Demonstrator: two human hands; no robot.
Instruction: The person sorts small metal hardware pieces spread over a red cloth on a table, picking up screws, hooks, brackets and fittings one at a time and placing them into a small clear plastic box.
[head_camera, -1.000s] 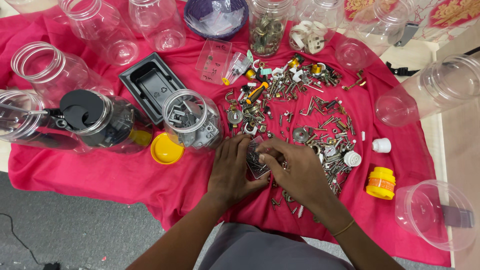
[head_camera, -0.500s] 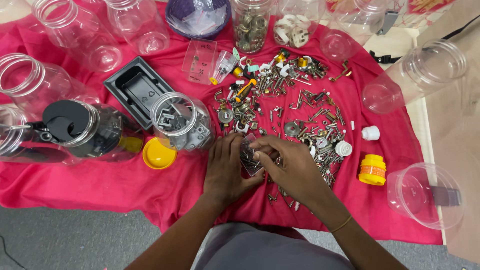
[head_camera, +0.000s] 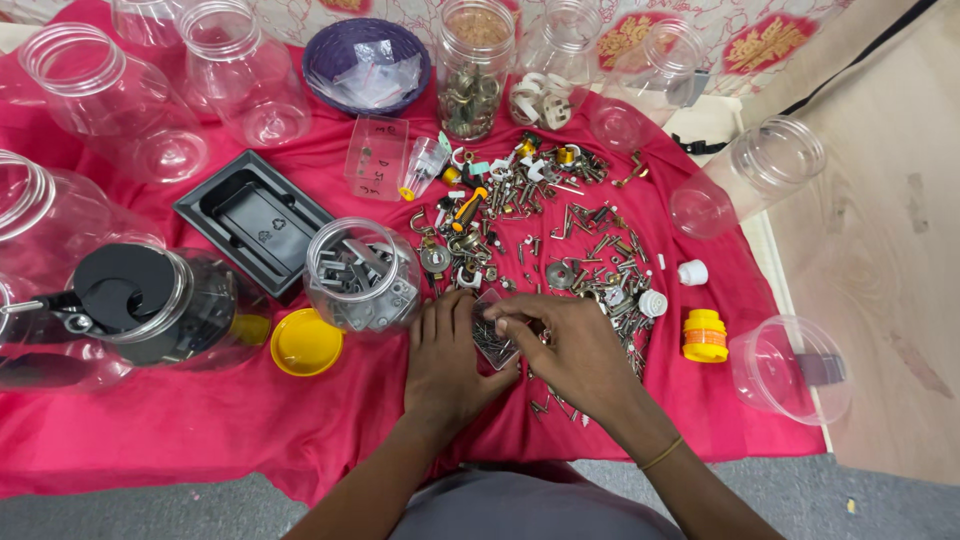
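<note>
A red cloth (head_camera: 200, 430) is covering the counter, and big clear plastic jars are standing and lying all around its edges, one jar (head_camera: 112, 100) sitting upright at the far left. A jar with a black lid (head_camera: 140, 305) is lying on its side at the left, next to a black plastic tray (head_camera: 252, 220). A purple bowl (head_camera: 368, 65) is sitting at the far edge. A smaller jar of metal clips (head_camera: 362, 275) is lying just left of the hands, with a yellow lid (head_camera: 306, 342) near it. A wide scatter of screws, bolts and hooks (head_camera: 560, 230) is spreading across the middle of the cloth. The left hand (head_camera: 448, 365) and the right hand (head_camera: 575, 350) are meeting over a small clear packet of thin nails (head_camera: 492, 338), which is lying on the cloth at the near edge of the scatter. The left fingers are resting on its left side, slightly apart; the right fingers are pinching together at its top edge. A small yellow cap (head_camera: 705, 335) is standing to the right.
</note>
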